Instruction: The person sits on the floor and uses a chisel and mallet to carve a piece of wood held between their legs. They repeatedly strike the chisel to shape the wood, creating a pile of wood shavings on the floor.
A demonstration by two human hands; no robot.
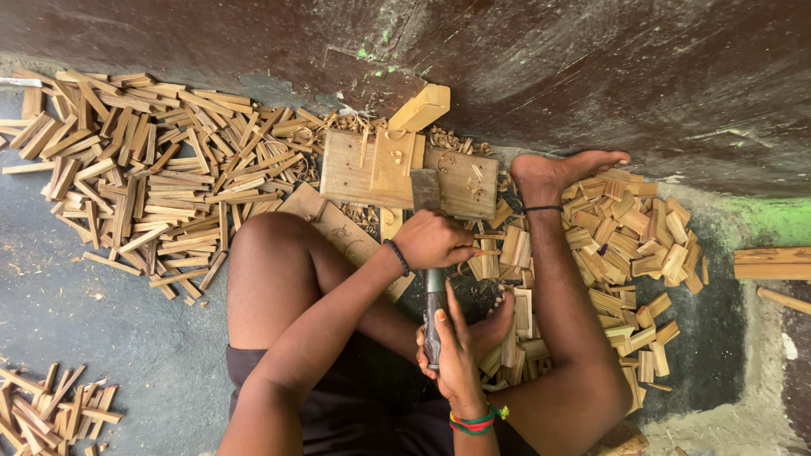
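Wood chips and a cleaver: splitting small pieces on the block

Wooden, flat and pale, the rectangular chopping block (351,173) lies on the grey floor (101,321) at twelve o'clock from the seated person, just under the dark curved wall (591,76). A small pale wooden piece (394,160) stands on the block, with a second tan offcut (421,108) leaning beyond it. The broad grey blade of the cleaver (426,189) rests against the near edge of that piece.

The left hand (432,240) is closed over the tool just below the blade. The right hand (456,350) wraps the dark handle at six o'clock, fingers curled round it.

To do this cut well, I would judge that the blade should sit square on the end grain, in line with the handle, before any force goes in. The left hand's fingers want keeping clear of the edge. The bare foot (562,169) lies at three o'clock, close to the block, so a slipping blade is the risk there.

Heaps of split tan sticks (152,177) lie at ten o'clock, more (629,245) at three o'clock.
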